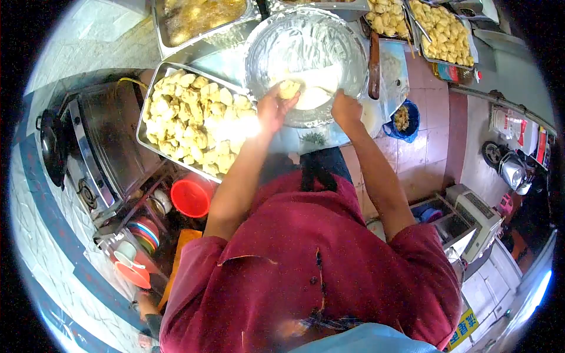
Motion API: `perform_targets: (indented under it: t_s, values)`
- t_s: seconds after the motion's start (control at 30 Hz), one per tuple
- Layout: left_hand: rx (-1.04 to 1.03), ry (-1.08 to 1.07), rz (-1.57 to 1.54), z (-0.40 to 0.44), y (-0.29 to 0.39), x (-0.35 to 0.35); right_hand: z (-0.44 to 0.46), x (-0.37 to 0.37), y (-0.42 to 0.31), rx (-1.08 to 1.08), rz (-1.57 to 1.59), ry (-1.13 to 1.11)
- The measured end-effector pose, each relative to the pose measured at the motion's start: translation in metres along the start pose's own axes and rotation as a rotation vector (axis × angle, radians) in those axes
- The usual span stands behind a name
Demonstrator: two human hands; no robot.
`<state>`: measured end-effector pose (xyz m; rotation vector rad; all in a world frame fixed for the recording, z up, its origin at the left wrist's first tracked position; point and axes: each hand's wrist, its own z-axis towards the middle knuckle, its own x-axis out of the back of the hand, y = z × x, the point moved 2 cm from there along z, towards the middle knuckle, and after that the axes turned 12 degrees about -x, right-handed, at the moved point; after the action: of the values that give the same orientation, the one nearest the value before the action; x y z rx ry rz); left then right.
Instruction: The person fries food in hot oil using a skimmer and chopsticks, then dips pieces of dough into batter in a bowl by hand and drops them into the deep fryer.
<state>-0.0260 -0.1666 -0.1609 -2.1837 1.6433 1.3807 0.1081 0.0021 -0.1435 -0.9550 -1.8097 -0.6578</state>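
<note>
A large metal basin (259, 47) smeared with white batter stands in front of me. At its near left rim my left hand (272, 113) is closed around a pale yellow lump of food (288, 89), held over the basin. My right hand (346, 110) forms a fist at the near right rim. Beside it in the basin is a rounded white patch of batter (312, 99); whether the fist grips a ladle or spoon there, I cannot tell. Left of the basin, a rectangular metal tray (141, 126) is heaped with similar yellow pieces (188, 112), close to my left wrist.
A pan of bubbling oil (203, 17) is at the back left. Two trays of yellow pieces (441, 32) stand back right. A brown wooden handle (374, 65) lies beside the basin. Below are a blue bin (406, 125) and a red bucket (192, 195). Another person's arm (148, 306) shows lower left.
</note>
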Motion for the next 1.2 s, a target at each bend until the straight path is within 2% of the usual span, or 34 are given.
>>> perform_targets:
  t_s: [0.13,0.23,0.33,0.43,0.47,0.57,0.67,0.77,0.8,0.9,1.0,1.1,1.2]
  values:
    - [-0.01,0.037,0.041,0.009,-0.009,0.005,-0.013,0.023,0.011,-0.024,0.012,0.11]
    - [-0.013,0.079,0.077,0.014,-0.015,0.01,-0.032,0.049,0.007,-0.074,0.262,0.12]
    - [0.001,0.073,0.07,0.014,-0.019,0.001,-0.045,0.045,0.001,0.137,0.635,0.193]
    - [-0.012,0.065,0.097,0.011,-0.02,-0.005,-0.047,0.043,-0.011,0.101,0.552,0.098]
    - [-0.018,0.066,0.124,0.011,-0.021,-0.005,-0.048,0.045,-0.011,0.108,0.518,0.194]
    - [-0.031,0.078,0.131,0.015,-0.022,-0.001,-0.044,0.057,-0.011,0.016,0.292,0.175]
    - [-0.032,0.061,0.117,0.014,-0.022,-0.005,-0.048,0.049,-0.013,0.104,0.447,0.161]
    - [-0.029,0.038,0.136,0.017,-0.022,0.001,-0.04,0.042,-0.009,0.04,0.318,0.21]
    - [-0.032,0.032,0.147,0.021,-0.021,0.006,-0.035,0.041,-0.005,-0.048,0.303,0.172]
    - [-0.035,0.025,0.195,0.015,-0.012,0.005,-0.036,0.045,-0.006,0.004,0.45,0.256]
    - [-0.045,0.009,0.182,0.014,-0.006,0.002,-0.041,0.043,-0.011,0.099,0.565,0.213]
    - [-0.023,0.002,0.204,0.012,-0.001,-0.002,-0.048,0.047,-0.019,0.125,0.488,0.173]
    - [-0.04,0.024,0.193,0.013,0.002,-0.004,-0.036,0.035,-0.012,0.049,0.458,0.263]
